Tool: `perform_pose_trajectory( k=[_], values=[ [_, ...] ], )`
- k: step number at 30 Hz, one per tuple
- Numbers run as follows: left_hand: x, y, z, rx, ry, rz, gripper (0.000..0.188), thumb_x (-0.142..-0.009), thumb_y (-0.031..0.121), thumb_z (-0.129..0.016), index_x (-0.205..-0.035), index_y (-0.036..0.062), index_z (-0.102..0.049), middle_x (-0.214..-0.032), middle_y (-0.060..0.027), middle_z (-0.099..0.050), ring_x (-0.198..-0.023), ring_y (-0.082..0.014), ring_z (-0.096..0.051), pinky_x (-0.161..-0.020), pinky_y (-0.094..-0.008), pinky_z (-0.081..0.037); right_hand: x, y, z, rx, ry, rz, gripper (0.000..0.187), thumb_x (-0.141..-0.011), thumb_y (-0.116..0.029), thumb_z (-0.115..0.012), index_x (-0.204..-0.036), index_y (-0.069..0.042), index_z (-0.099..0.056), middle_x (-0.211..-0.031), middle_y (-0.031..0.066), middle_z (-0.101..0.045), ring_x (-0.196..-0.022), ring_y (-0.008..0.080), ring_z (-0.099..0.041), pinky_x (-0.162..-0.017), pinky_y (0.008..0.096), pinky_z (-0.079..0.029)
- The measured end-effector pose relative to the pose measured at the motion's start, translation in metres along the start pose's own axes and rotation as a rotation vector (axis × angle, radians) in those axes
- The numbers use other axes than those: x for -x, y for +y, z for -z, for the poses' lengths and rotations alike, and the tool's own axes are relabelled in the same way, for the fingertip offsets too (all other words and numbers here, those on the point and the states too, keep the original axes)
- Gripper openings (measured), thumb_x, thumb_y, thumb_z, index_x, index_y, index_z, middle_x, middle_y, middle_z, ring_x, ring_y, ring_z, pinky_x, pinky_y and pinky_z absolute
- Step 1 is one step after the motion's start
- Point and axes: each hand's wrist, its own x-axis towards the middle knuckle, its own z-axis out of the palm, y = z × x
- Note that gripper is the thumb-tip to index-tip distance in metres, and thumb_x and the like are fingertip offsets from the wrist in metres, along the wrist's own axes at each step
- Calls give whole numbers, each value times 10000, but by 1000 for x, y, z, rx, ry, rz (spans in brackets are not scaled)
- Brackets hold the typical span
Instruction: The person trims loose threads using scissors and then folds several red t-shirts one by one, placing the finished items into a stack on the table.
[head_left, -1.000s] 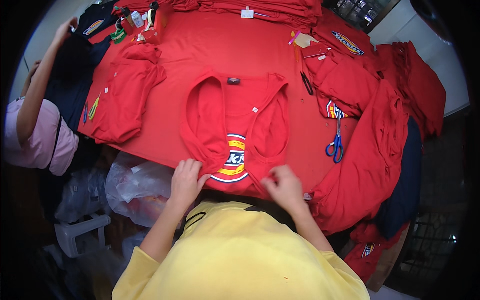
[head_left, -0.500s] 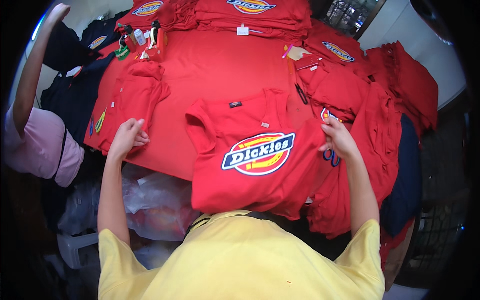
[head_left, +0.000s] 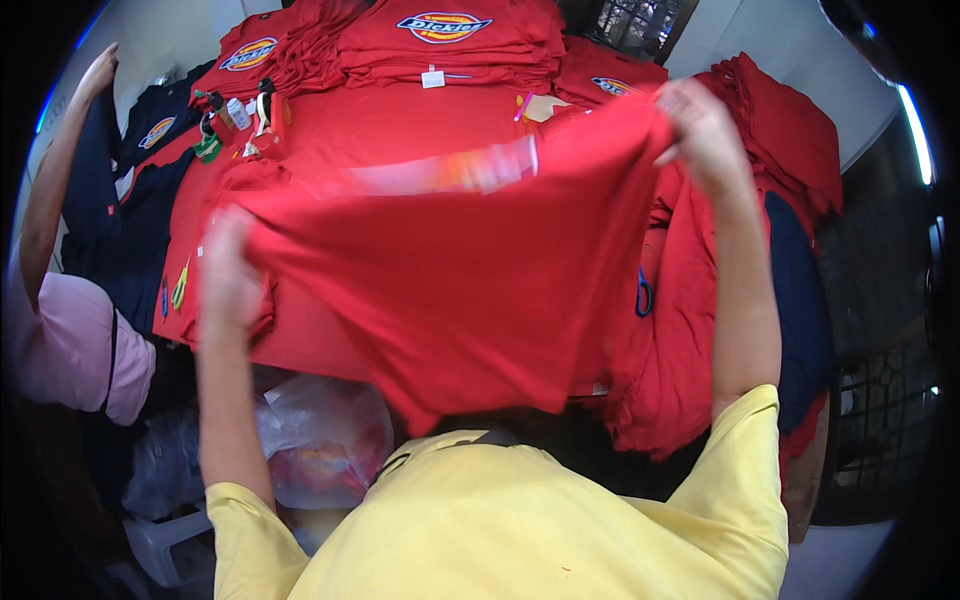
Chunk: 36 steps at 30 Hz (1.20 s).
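Shifting from tabletop to midair, a red printed top is stretching between right hand, pinching its edge, and left hand, fingers too blurred to tell.

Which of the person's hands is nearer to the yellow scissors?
Left. In view, the left hand is just right of the yellow scissors; the right hand is far to their right.

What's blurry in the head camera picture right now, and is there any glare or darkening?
In the head view, the left hand and the print on the lifted red garment are smeared, the right hand less so; also in the head view, stacked red garments at the back look sharper, a bright white streak glares near the right rim, and the corners go black.
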Motion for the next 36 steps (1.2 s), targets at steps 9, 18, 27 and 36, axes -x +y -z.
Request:
perform_pose_trajectory(
  k=[9,18,27,36],
  values=[
    [-18,61,22,-1556,-581,-259,160,-855,83,-627,-969,-17,-679,-948,-68,-689,-893,-181,-627,-869,-322,-480,82,102,0,687,-820,-238,223,-944,-254,-589,-1050,-85,-690,-848,-40,-650,-622,42,-487,-525,212,-389],
    [-98,84,38,-729,-139,-426,160,-936,162,-625,-967,13,-673,-955,-25,-658,-868,-71,-593,-811,-213,-453,7,15,-8,-239,-23,-57,178,-942,-154,-584,-1034,-29,-674,-885,33,-655,-691,103,-632,-592,260,-556],
    [-13,86,34,-750,-101,-440,197,-971,193,-575,-1003,12,-647,-951,3,-615,-873,-72,-558,-820,-210,-428,114,2,-25,-134,50,27,197,-920,-130,-632,-1027,31,-668,-956,80,-694,-859,132,-656,-747,276,-556],
    [94,-54,87,-1625,-184,-60,233,-765,115,-728,-951,5,-643,-1080,-140,-603,-1029,-266,-573,-904,-376,-441,231,150,-61,352,-616,-302,160,-873,-153,-644,-966,-36,-699,-924,154,-635,-960,299,-614,-861,384,-477]
  ],
)
